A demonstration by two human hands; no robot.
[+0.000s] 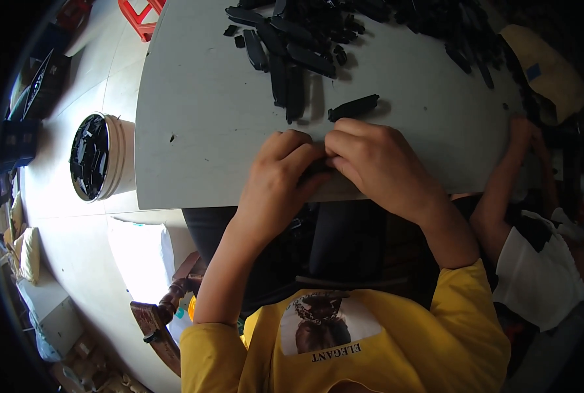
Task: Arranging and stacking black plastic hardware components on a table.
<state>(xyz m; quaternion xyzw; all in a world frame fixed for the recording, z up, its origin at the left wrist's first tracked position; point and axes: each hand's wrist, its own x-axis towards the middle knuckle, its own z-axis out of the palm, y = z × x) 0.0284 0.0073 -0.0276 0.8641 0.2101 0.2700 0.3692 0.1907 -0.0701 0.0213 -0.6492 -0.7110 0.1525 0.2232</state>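
Note:
My left hand point(279, 171) and my right hand point(373, 159) meet at the front edge of a pale grey table point(207, 157). The fingers of both are curled and pinched together; what lies between them is hidden behind the knuckles. Just past my right hand's fingers, a single long black plastic part point(354, 108) lies on the tabletop. Farther off is a loose pile of similar long black plastic parts point(275, 39), with small black bits among them. Two of the long parts point(295, 95) point from that pile toward my left hand.
A second black heap point(465, 39) lies at the far right, near a tan sack point(544, 72). Left of the table stands a white bucket point(112, 157) full of black pieces. Another person's arm point(501, 177) rests at the right edge. A wooden chair arm point(157, 327) is at lower left.

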